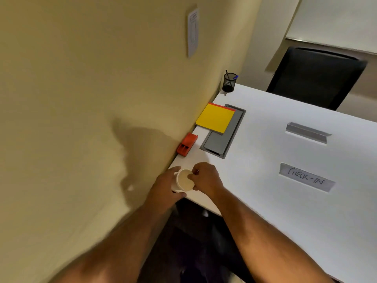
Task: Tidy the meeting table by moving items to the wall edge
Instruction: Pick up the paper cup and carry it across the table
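A white paper cup (184, 180) stands at the near corner of the white table (275, 160), close to the wall. My left hand (166, 187) wraps its outer side and my right hand (205, 177) pinches its rim from the right. Along the wall edge lie an orange stapler (186, 145), a yellow notebook (216, 117) with a red one under it, and a black mesh pen holder (229, 82) with pens. Two grey name cards sit out on the table: a blank folded one (307, 132) and one reading "CHECK-IN" (306, 177).
A grey cable-port lid (221, 139) is set into the table beside the notebook. A black chair (318, 76) stands at the far side. The beige wall (91, 99) runs along the table's left edge, with a switch plate (192, 31) on it.
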`<state>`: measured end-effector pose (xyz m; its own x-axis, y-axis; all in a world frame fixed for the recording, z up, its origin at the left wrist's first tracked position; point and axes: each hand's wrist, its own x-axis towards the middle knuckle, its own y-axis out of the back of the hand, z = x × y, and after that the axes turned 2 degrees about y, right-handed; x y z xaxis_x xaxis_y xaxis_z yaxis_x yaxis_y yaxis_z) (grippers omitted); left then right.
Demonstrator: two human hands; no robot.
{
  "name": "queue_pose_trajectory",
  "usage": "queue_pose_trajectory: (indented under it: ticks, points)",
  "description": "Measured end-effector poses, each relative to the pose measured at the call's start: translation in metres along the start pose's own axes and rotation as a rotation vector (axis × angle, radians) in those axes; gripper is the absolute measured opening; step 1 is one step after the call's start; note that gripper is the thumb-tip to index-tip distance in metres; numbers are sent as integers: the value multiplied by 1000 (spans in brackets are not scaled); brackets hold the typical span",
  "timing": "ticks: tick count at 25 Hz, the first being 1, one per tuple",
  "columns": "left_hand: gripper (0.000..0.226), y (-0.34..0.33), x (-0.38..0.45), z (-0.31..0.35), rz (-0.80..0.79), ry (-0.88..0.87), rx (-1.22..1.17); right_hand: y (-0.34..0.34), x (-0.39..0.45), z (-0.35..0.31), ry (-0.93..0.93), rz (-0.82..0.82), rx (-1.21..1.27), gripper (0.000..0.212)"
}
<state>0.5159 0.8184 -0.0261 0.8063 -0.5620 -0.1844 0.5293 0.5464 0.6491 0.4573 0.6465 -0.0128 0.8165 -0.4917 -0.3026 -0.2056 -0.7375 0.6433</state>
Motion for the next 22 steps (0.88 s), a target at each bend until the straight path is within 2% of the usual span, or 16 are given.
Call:
queue_pose_trajectory:
  ticks: [3,7,10,13,15,19,22]
  points:
    - [77,-17,-30,22,-10,-161,-22,28,-52,8,20,33,25,11]
    - [69,-42,-56,60,44,-230,-72,65,-114,25,147,149,47,31]
    - [65,-60,-68,89,67,-286,-57,96,-146,44,232,98,-35,25]
    - [64,-77,-70,113,147,-454,34,122,-161,63,232,36,-197,24]
    - [64,-92,-66,129,113,-483,63,138,-166,79,227,50,-234,20]
    - [66,-124,-43,139,-54,-244,183,164,-155,119,167,166,-112,18]
    - [72,-143,-29,131,-64,-21,107,184,-131,156,47,336,-81,17]
